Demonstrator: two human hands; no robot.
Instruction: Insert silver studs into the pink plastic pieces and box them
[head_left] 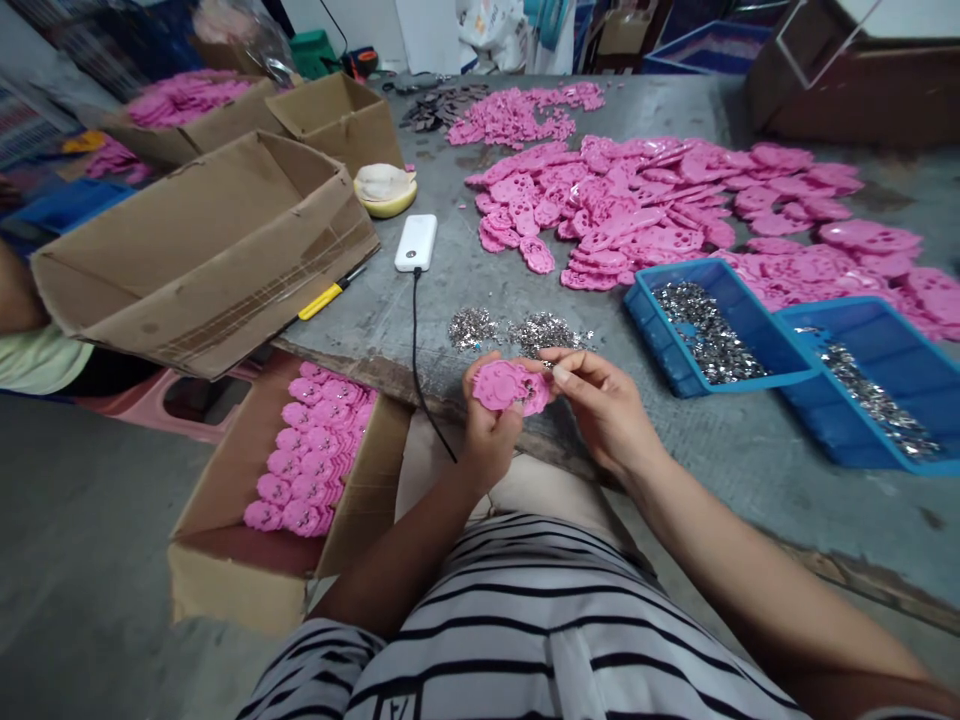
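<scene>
My left hand (491,428) is closed around the edge of a pink moulded plastic piece (498,385), holding it over the table's front edge. At the right end of that piece, my right hand (600,400) pinches something small and dark; it looks like a metal part, but its kind is too small to make out. Just beyond my hands lie two little heaps of shiny metal parts, the left heap (472,328) and the right heap (547,332). Some silvery bits show on the held piece near my left thumb.
Blue trays of metal parts, one nearer (720,375) and one further right (847,440), stand on the table. Behind them spreads a pink pile (637,205). A white power bank (416,243), yellow cutter (321,300) and cardboard box (202,250) lie left. Below, a carton (217,500) holds stacked pink pieces.
</scene>
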